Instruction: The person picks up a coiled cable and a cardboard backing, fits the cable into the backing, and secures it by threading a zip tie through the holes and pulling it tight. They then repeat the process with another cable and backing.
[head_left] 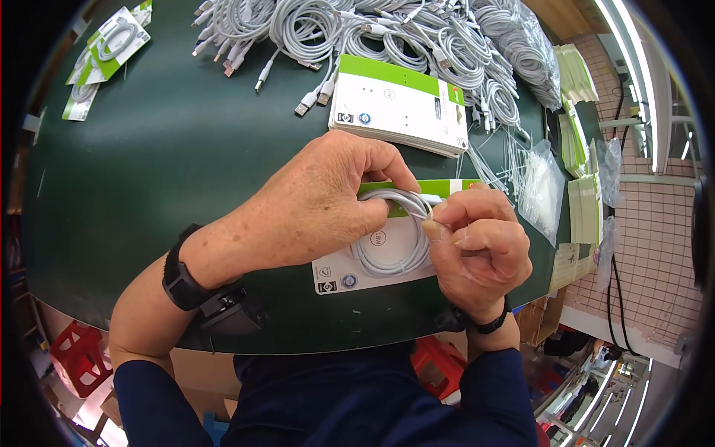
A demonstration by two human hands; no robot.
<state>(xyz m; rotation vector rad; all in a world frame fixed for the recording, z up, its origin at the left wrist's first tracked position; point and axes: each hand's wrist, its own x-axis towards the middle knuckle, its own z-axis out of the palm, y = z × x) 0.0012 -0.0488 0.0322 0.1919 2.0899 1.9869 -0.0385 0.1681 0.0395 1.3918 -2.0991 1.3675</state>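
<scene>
A coiled white charging cable [395, 265] lies on a white and green backing card [342, 262] at the near middle of the table. My left hand [328, 190] grips the top left of the coil between thumb and index finger. Close by on the right, my right hand [480, 242] pinches at the coil's right side, fingertips together. What sits between those fingertips is too small to make out. A pale connector end [430, 199] shows between my two hands, over the card's green band. Part of the coil and card is hidden by my fingers.
Behind my hands is a stack of backing cards [402, 100]. Many loose coiled cables [305, 30] are heaped at the back. To the right lie thin white ties [542, 186] in a clear bag and more card stacks [585, 208]. Carded cables [112, 45] rest far left.
</scene>
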